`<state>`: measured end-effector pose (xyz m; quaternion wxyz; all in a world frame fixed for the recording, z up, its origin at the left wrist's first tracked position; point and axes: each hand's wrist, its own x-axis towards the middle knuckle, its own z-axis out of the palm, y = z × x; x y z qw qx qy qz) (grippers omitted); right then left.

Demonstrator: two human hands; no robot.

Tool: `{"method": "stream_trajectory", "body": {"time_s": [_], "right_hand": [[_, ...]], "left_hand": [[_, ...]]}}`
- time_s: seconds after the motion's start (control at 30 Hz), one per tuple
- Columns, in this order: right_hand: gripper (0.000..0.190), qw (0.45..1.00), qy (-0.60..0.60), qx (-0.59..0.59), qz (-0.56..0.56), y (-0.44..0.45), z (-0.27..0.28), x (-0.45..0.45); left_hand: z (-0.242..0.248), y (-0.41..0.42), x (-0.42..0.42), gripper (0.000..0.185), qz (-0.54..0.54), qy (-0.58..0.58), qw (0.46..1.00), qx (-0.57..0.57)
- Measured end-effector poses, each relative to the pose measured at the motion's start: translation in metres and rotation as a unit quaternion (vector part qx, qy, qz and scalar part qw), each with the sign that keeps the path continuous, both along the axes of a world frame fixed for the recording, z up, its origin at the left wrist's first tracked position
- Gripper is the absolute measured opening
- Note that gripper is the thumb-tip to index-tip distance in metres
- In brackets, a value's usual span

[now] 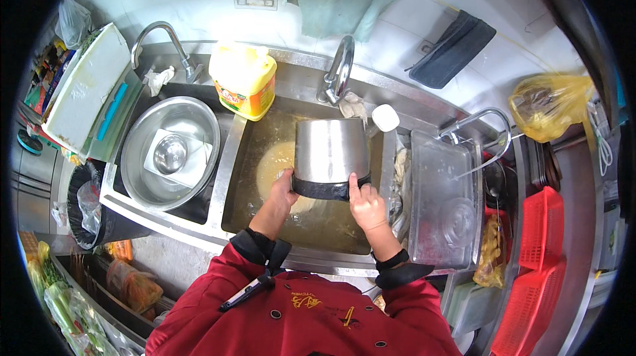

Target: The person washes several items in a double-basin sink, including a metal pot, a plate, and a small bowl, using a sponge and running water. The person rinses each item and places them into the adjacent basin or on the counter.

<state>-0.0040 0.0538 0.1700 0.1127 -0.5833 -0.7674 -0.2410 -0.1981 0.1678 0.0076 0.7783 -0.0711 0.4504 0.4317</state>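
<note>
Both hands hold a brushed stainless steel container with a black band at its near end, tilted over the middle sink basin. My left hand grips the band's left corner, its fingers partly hidden. On the right side, my right hand holds the band, index finger laid along the steel. Murky water stands in the basin below. A pale round patch shows in the water, partly hidden by the container; I cannot tell whether it is foam or an object.
A yellow jug stands on the divider behind a large steel bowl in the left basin. The middle faucet arches behind the container. At right, water runs from another faucet into a clear plastic tub. Red baskets sit further right.
</note>
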Motion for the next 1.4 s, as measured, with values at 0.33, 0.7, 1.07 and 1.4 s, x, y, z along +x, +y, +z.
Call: {"method": "stream_trajectory", "body": {"time_s": [0.33,0.7,1.07,1.4], "right_hand": [[0.07,0.576,0.815,0.049,-0.024,-0.019,0.021,-0.028],[0.037,0.149,0.979,-0.136,0.014,0.023,-0.013,-0.027],[0.016,0.364,0.907,-0.198,-0.075,0.028,-0.056,-0.059],[0.017,0.514,0.755,-0.406,-0.032,0.014,-0.017,-0.036]], "left_hand": [[0.0,-0.017,0.015,0.042,-0.006,-0.168,0.983,0.067],[0.0,-0.056,0.023,0.038,-0.029,0.066,0.994,0.079],[0.046,-0.098,0.017,0.037,-0.179,0.418,0.766,0.454],[0.15,-0.034,0.016,0.02,-0.211,0.54,0.42,0.698]]}}
